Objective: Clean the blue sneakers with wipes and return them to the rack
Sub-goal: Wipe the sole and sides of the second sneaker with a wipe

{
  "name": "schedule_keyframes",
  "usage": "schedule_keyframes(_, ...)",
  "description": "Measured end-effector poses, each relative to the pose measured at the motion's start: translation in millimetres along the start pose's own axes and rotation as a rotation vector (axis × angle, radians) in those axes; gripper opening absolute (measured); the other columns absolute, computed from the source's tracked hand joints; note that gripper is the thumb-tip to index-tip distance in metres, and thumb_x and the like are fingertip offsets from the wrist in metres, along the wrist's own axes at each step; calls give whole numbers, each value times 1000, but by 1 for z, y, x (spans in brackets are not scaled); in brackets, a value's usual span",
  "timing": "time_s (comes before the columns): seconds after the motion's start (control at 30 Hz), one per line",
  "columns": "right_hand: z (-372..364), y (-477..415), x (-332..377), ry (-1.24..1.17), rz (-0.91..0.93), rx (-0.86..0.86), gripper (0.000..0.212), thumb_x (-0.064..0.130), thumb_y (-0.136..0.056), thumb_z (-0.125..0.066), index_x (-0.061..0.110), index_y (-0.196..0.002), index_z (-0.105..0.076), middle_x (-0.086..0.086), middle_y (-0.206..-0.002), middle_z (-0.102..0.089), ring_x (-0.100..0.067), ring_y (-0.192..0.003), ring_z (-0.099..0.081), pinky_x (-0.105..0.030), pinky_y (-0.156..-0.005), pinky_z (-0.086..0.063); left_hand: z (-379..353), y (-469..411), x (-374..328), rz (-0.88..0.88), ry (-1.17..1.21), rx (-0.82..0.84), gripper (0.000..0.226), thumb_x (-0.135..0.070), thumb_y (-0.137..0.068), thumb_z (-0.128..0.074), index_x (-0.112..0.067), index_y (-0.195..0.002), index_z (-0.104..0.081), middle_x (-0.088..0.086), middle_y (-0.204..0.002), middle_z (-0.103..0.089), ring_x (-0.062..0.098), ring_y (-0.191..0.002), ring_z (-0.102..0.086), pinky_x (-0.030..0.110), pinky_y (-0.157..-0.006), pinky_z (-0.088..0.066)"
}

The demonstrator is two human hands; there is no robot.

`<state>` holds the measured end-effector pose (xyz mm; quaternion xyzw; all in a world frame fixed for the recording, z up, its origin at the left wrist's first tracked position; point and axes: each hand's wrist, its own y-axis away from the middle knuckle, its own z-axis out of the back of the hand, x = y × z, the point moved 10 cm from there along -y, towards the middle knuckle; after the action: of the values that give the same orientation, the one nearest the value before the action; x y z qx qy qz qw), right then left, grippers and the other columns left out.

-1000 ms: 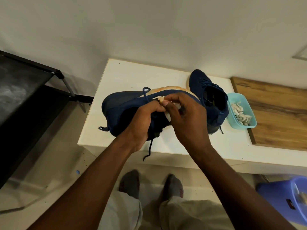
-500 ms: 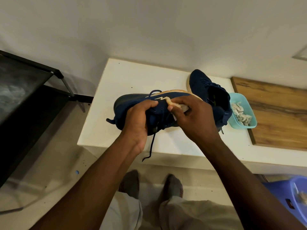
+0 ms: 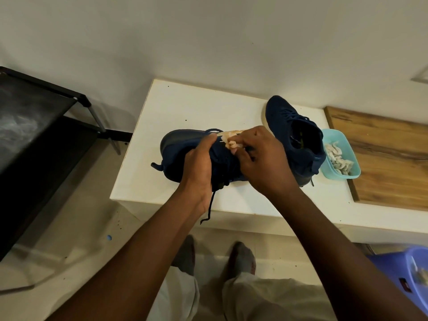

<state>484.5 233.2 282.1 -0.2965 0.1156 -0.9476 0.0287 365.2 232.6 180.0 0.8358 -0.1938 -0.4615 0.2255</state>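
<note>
A blue sneaker [image 3: 178, 147] lies across the white table [image 3: 185, 107], heel to the left, with a dark lace hanging over the front edge. My left hand [image 3: 199, 165] grips it around the middle. My right hand [image 3: 261, 161] pinches a crumpled pale wipe [image 3: 231, 141] against the shoe's upper edge near the laces. The second blue sneaker [image 3: 294, 135] stands on the table just behind my right hand, toe pointing away.
A teal tub [image 3: 347, 174] with wipes sits right of the second sneaker, beside a wooden board [image 3: 389, 158]. A black shoe rack [image 3: 41, 126] stands at the left. A purple bin [image 3: 407, 274] is at the lower right. My feet are below the table edge.
The sneaker has rolled from sole-up to lying lower on the table, and its pale sole is now hidden. My right hand keeps rubbing the wipe along its upper edge.
</note>
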Motion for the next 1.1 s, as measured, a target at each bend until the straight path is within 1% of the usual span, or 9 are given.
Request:
schedule_keyframes(0.1, 3, -1, 15, -13, 77, -26, 16, 5, -92, -62, 11, -99, -75, -4, -96, -70, -13, -89, -60, -21, -79, -47, 3, -2, -1, -41, -50, -16, 25, -30, -89, -69, -15, -107, -75, 10, -104, -77, 33, -95, -74, 67, -85, -55)
schedule_keyframes(0.23, -18, 4, 34, -27, 69, 99, 20, 2, -93, -59, 12, -101, -74, -2, -96, -70, -12, -87, -59, -10, -75, -41, 8, -2, -4, -57, -35, -22, 13, -22, -89, -63, -14, -89, -74, 9, -91, -75, 30, -83, -72, 50, -77, -55)
schedule_keyframes(0.37, -6, -1, 9, 75, -33, 35, 21, -2, -89, -57, 8, -99, -72, -8, -94, -66, -21, -84, -59, -28, -69, -44, 5, -3, -4, -49, 1, -26, 15, -17, -87, -62, -12, -93, -74, 12, -92, -74, 32, -84, -70, 65, -85, -52)
schedule_keyframes(0.47, 2, -10, 1, 121, -69, -60, 19, -2, -89, -54, 5, -95, -71, -11, -88, -64, -25, -80, -59, -27, -64, -38, -1, -1, 1, -33, 14, -19, 16, -10, -87, -59, -9, -92, -73, 14, -90, -74, 32, -79, -70, 50, -74, -55)
schedule_keyframes(0.57, -8, -1, 37, 12, 89, -49, 23, -5, -86, -54, 5, -92, -73, -11, -88, -70, -19, -84, -59, -22, -70, -44, -4, 3, 4, -11, 53, 25, 15, -11, -91, -58, -11, -92, -73, 8, -85, -74, 24, -71, -71, 35, -62, -55)
schedule_keyframes(0.8, 2, -3, -1, 51, -23, -34, 20, 3, -91, -58, 14, -93, -75, 6, -82, -62, -12, -80, -56, -20, -67, -41, -6, 8, 1, 2, 54, 44, 22, -9, -84, -52, -5, -97, -70, 13, -91, -70, 31, -81, -66, 46, -77, -53)
schedule_keyframes(0.93, -6, -6, 25, -5, 15, -23, 17, 5, -94, -57, 7, -88, -72, -4, -80, -65, -12, -76, -53, -23, -67, -40, -8, 10, 2, -13, 7, 72, 18, -10, -87, -49, -9, -84, -67, 7, -76, -67, 21, -58, -61, 28, -52, -45)
schedule_keyframes(1.03, -20, -1, 41, 31, 76, 70, 19, 5, -97, -54, 7, -92, -73, -7, -85, -66, -14, -75, -55, -19, -64, -41, -2, 13, 0, -22, -6, 45, 20, -10, -88, -48, -13, -77, -64, 3, -66, -64, 19, -53, -56, 28, -50, -36)
schedule_keyframes(1.1, -9, -10, 18, 50, 5, -15, 19, 12, -98, -54, 12, -93, -72, -4, -84, -59, -15, -74, -53, -21, -64, -40, -8, 14, 1, -11, -5, 59, 19, -11, -86, -48, -10, -82, -67, 7, -74, -67, 22, -56, -59, 29, -53, -36)
